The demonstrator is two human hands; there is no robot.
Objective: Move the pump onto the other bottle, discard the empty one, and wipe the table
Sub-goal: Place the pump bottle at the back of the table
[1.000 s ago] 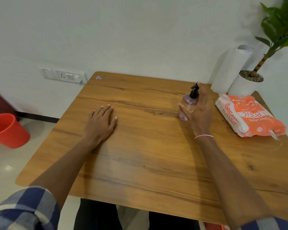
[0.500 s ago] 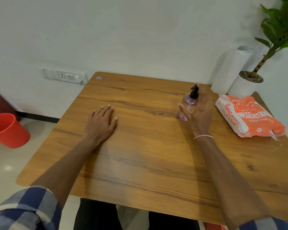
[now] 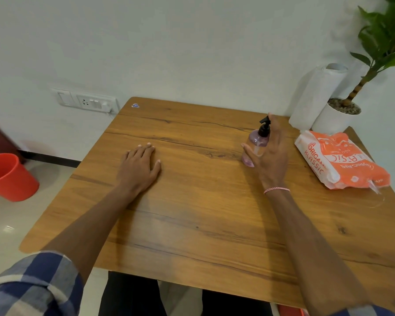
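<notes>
Risk of tipping: right hand (image 3: 269, 153) open, fingers spread beside upright pump bottle (image 3: 255, 142), not gripping; careless closing could knock it; left hand (image 3: 138, 166) flat, empty.

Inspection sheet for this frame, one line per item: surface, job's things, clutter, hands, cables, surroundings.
Surface: wooden table, bare in the middle, no spill visible.
Job's things: one clear purple bottle with a black pump, upright at the far right; no second bottle in view.
Wiping supplies: white paper roll and orange tissue pack at the right edge.
Clutter: nothing seen.
Hands: left hand flat on the table, palm down; right hand open around the bottle, contact cannot be told.
Cables: nothing seen; wall socket panel behind the table.
Surroundings: red bin on the floor at left; potted plant in the far right corner.
</notes>
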